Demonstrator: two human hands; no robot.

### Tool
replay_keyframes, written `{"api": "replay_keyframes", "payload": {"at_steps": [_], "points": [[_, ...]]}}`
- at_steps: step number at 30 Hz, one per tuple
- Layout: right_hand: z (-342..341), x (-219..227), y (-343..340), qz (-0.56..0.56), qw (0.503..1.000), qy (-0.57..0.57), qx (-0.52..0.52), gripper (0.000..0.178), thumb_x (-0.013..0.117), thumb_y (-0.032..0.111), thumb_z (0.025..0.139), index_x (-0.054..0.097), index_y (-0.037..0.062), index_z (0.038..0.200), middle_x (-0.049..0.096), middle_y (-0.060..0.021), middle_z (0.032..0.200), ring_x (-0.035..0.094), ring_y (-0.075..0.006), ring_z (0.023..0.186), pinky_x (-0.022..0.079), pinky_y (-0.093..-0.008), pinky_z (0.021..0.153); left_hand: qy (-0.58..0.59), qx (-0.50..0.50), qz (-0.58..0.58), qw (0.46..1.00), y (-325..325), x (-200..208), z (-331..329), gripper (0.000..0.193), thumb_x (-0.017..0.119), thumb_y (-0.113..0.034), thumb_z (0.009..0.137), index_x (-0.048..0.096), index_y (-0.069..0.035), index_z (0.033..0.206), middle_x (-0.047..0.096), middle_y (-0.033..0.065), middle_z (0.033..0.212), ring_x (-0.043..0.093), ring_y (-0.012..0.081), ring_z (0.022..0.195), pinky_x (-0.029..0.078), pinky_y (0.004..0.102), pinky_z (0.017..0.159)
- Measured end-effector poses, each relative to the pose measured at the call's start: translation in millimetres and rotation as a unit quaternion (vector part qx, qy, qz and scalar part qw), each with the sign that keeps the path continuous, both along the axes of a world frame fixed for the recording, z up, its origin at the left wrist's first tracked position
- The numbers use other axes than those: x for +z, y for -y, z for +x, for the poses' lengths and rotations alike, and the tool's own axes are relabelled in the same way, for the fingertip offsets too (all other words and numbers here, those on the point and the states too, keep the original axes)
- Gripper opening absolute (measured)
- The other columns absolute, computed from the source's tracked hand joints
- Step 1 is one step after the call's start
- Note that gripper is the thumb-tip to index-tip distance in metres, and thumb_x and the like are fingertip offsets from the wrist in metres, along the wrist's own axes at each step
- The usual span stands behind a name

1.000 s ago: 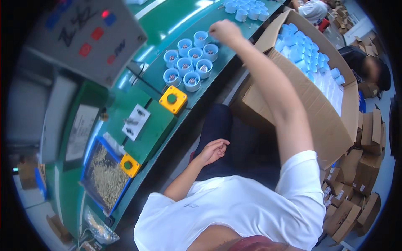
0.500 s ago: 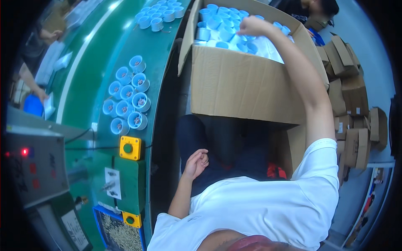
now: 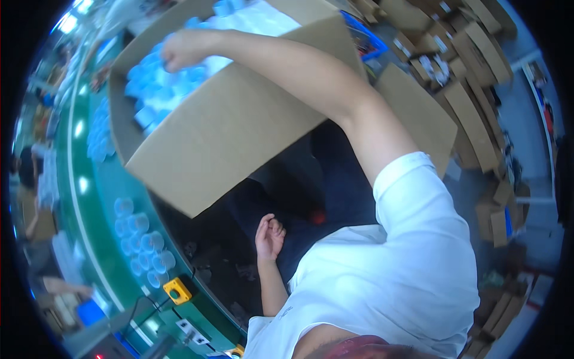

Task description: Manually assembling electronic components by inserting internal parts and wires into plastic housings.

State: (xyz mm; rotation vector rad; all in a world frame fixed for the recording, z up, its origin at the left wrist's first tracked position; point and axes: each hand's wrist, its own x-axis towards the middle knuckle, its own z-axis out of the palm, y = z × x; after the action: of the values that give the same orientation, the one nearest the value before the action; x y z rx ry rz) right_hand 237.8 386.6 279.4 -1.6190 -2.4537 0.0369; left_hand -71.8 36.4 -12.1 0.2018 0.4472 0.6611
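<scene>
A: Right hand [image 3: 182, 49] is up in the upper left of the frame, reaching over the wall of the big cardboard box [image 3: 239, 125]. Fingers curled down among the pale blue caps [image 3: 156, 90] heaped inside. Whether it's actually gripping one, I can't tell; it's blurred.

B: And the left hand [image 3: 269, 237]?

A: Low centre, palm up, fingers loosely bent, holding nothing. It hangs over the dark lap, well apart from the box.

B: Where are the caps overall?

A: Most fill the box, upper left to top centre. A second batch, the standing cups [image 3: 142, 248], sits in a tight cluster on the green conveyor [image 3: 95, 197] at lower left, open ends up.

B: What about the surface itself?

A: The green belt curves down the left side with bright light reflections on it. A yellow button box [image 3: 178, 291] is fixed to its edge near the bottom, just beside the cluster.

B: Anything in the way?

A: The box's near wall tilts toward the camera and hides the belt behind it. The outstretched forearm crosses over the box rim too.

B: And the room?

A: Flattened cartons [image 3: 466, 90] stacked along the right and upper right on a grey floor. Another person [image 3: 30, 197] sits at far left, blurred.
</scene>
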Motion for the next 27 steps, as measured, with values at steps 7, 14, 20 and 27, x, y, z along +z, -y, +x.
{"api": "replay_keyframes", "payload": {"at_steps": [7,14,20,27], "points": [[171.2,-47.7,256.5,0.177,0.753,-0.627,-0.091,0.032,0.059,0.013,0.099,0.064,-0.0051,0.124,0.069,-0.0121,0.118,0.066,-0.0199,0.11,0.054,-0.0365,0.097,-0.035,-0.021,-0.001,0.999,-6.7,-6.0,6.0,0.03,0.049,-0.024,0.105,0.061,-0.005,0.125,0.05,0.0038,0.08,0.048,0.0137,0.07,0.042,0.0286,0.066],[338.0,-177.4,346.4,0.144,0.447,-0.812,-0.347,0.035,0.06,0.034,0.099,0.065,0.0035,0.115,0.069,-0.0123,0.114,0.069,-0.0237,0.101,0.06,-0.0453,0.089,-0.09,-0.029,-0.04,0.995,-14.6,-1.3,6.2,0.03,0.05,-0.026,0.105,0.062,-0.007,0.126,0.05,0.0033,0.08,0.048,0.0141,0.071,0.041,0.0285,0.067],[441.2,-264.2,242.4,0.059,0.646,-0.57,-0.504,0.037,0.067,0.038,0.095,0.065,0.0092,0.118,0.068,-0.0077,0.115,0.067,-0.0212,0.103,0.06,-0.0436,0.084,-0.136,-0.031,-0.086,0.987,-25.7,-3.7,21.9,0.031,0.052,-0.028,0.104,0.061,-0.007,0.126,0.05,0.0031,0.081,0.047,0.0145,0.071,0.041,0.0291,0.068],[490.6,-289.4,170.5,-0.178,0.626,-0.543,-0.531,0.039,0.068,0.039,0.092,0.068,0.0128,0.12,0.069,-0.0003,0.118,0.065,-0.0161,0.104,0.055,-0.0373,0.085,-0.182,-0.027,-0.091,0.979,-27.6,0.9,50.4,0.031,0.052,-0.028,0.104,0.061,-0.006,0.125,0.051,0.0033,0.08,0.048,0.0145,0.072,0.042,0.0294,0.069]]}}
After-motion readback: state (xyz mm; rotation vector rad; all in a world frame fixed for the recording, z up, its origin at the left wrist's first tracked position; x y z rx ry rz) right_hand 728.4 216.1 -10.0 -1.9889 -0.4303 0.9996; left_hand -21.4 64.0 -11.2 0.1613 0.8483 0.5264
